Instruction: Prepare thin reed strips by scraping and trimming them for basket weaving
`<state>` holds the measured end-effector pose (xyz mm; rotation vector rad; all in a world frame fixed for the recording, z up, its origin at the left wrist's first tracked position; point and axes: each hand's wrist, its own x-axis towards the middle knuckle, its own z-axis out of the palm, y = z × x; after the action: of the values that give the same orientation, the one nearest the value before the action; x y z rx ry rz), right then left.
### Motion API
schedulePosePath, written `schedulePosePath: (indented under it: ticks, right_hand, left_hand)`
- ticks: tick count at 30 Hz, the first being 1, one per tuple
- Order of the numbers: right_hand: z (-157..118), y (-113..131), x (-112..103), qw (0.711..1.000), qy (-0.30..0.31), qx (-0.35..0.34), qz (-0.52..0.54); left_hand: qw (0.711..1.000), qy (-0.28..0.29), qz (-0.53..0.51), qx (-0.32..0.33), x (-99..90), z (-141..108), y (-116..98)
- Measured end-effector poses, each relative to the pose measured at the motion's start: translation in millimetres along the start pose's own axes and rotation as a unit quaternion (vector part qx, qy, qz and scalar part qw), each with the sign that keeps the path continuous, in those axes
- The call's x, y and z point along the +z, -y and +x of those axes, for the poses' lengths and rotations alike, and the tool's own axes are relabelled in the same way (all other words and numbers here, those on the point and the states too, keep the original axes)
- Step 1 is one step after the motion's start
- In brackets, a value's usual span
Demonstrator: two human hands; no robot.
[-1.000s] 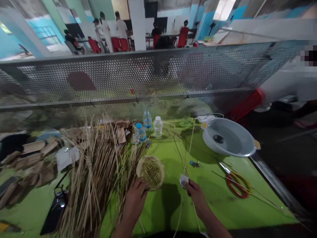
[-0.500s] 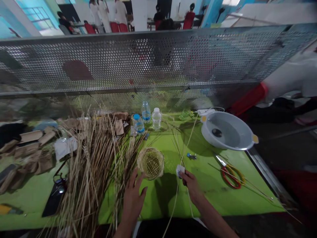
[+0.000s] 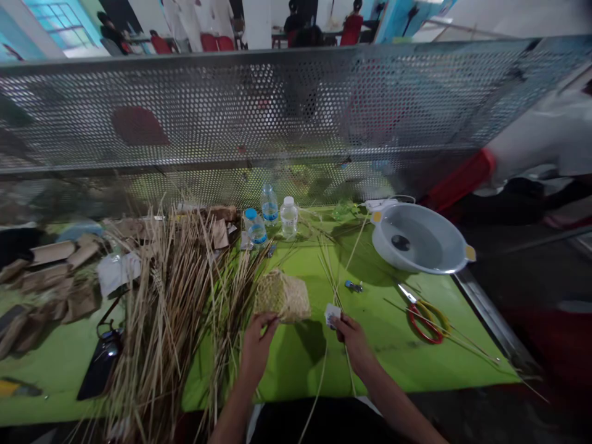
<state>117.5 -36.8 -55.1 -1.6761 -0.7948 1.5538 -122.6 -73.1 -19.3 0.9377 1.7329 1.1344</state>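
Observation:
A small woven basket [image 3: 295,298] is tipped on its side over the green table, its opening turned toward the left. My left hand [image 3: 259,336] pinches the basket's near rim between thumb and fingers. Between the fingertips of my right hand [image 3: 355,338] is a small white card [image 3: 332,315] with faint print, held just above some pale strips [image 3: 329,271] lying on the table. To the right of that hand lie scissors [image 3: 428,319] with red and yellow handles. A small blue-and-metal clipper-like tool [image 3: 354,286] rests beyond the card.
Long dry strips [image 3: 171,296] cover the table's left-centre. Plastic bottles [image 3: 289,217] stand at the back before a perforated metal panel [image 3: 277,111]. A basin of water [image 3: 419,237] sits back right. A phone [image 3: 100,364] and brown paper pieces [image 3: 78,299] lie at left.
My left hand, open beside the basket before, has closed on its rim. The basket has gone from upright to tipped on its side. My right hand still holds the card.

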Motion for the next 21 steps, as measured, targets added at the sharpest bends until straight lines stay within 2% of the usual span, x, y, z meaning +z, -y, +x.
schedulePosePath:
  ticks: [3, 5, 12, 21]
  right_hand:
    - [0, -1, -2, 1.0, -0.007, 0.003, 0.0]
    - [0, -2, -2, 1.0, -0.003, 0.002, 0.009]
    - [-1, -3, -1, 1.0, 0.019, -0.001, 0.019]
    - [-3, 0, -4, 1.0, 0.012, -0.004, 0.013]
  left_hand:
    - [0.983, -0.028, -0.14, -0.119, -1.0, -5, -8]
    - [0.968, -0.028, -0.199, -0.153, -0.3, -8, -10]
    - [0.931, -0.047, -0.314, -0.179, 8.3, -17, -11]
    - [0.902, -0.062, -0.375, -0.207, 7.6, -17, -13]
